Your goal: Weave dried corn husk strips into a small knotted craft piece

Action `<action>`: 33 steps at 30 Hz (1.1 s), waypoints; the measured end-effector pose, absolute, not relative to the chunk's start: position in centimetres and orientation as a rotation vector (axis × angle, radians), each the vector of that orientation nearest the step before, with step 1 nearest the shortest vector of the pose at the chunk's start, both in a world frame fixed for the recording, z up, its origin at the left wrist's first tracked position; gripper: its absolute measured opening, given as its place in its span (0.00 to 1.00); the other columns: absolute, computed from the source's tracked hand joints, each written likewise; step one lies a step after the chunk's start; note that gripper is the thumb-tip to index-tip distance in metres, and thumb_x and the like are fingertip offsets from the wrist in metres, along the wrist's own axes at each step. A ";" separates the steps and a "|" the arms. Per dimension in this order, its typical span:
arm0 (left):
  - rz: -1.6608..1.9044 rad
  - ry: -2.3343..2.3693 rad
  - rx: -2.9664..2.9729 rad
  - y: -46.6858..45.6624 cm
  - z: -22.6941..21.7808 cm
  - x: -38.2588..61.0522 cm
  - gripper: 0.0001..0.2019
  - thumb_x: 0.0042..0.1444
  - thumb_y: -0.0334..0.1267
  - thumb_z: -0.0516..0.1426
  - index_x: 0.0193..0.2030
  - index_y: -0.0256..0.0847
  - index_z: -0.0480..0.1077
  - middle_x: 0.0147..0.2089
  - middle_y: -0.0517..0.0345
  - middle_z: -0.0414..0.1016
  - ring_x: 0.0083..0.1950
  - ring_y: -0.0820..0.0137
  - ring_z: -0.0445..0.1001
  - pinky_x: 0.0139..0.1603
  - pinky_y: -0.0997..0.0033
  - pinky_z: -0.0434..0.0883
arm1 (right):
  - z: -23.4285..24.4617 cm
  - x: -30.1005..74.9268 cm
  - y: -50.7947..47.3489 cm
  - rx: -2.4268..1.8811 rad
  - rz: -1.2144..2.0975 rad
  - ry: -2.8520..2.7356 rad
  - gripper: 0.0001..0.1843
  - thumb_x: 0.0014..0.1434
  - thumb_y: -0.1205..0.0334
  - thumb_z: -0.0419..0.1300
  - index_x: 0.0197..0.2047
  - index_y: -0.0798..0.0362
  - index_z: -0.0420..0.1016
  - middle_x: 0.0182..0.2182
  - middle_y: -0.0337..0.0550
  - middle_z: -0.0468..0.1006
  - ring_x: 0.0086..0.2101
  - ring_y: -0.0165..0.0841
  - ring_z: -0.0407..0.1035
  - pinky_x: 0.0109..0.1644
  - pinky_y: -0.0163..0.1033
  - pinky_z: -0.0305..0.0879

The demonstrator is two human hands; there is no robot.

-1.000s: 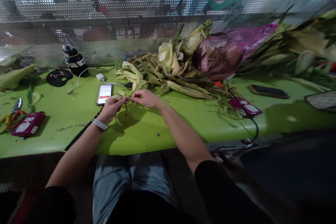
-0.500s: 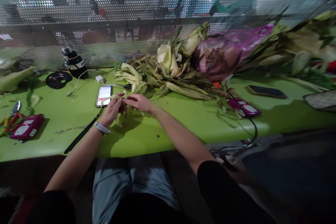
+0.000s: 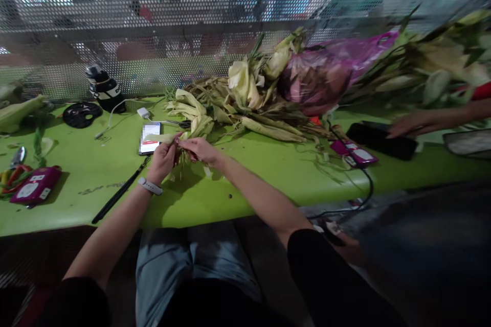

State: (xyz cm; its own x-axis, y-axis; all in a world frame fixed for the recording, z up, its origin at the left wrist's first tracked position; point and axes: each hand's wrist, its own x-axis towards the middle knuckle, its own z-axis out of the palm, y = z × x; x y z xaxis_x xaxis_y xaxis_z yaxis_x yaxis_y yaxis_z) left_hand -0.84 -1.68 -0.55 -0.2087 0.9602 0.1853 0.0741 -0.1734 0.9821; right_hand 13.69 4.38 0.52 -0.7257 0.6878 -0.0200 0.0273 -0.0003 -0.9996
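Pale strips of corn husk are pinched between my two hands, above the green table. My left hand, with a white band at the wrist, is closed round the husk, and one strip sticks out to the left over a lit phone. Pressed close against it, my right hand pinches the same bundle from the other side. Short husk ends hang below the fingers. Where the fingertips meet, the details are too small to make out. Behind my hands lies a heap of corn husks.
A pink plastic bag sits behind the husk heap. At left are a black bottle, a black disc and a purple device. Another purple device lies at right, where another person's hand touches a dark phone.
Another person's hand has come in from the right and put a dark phone down or moved it. My hands stay together, and the husk strip now points straighter left.
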 end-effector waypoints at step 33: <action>1.393 0.903 0.939 -2.8 1.7 -2.0 0.24 0.52 0.44 0.66 0.54 0.38 0.73 0.12 0.76 0.53 0.11 0.86 0.44 0.14 0.82 0.46 | 0.2 15.2 4.6 -0.443 1.856 -2.026 0.17 0.50 0.52 0.70 0.32 0.58 0.74 0.24 0.33 0.69 0.23 0.21 0.56 0.26 0.30 0.52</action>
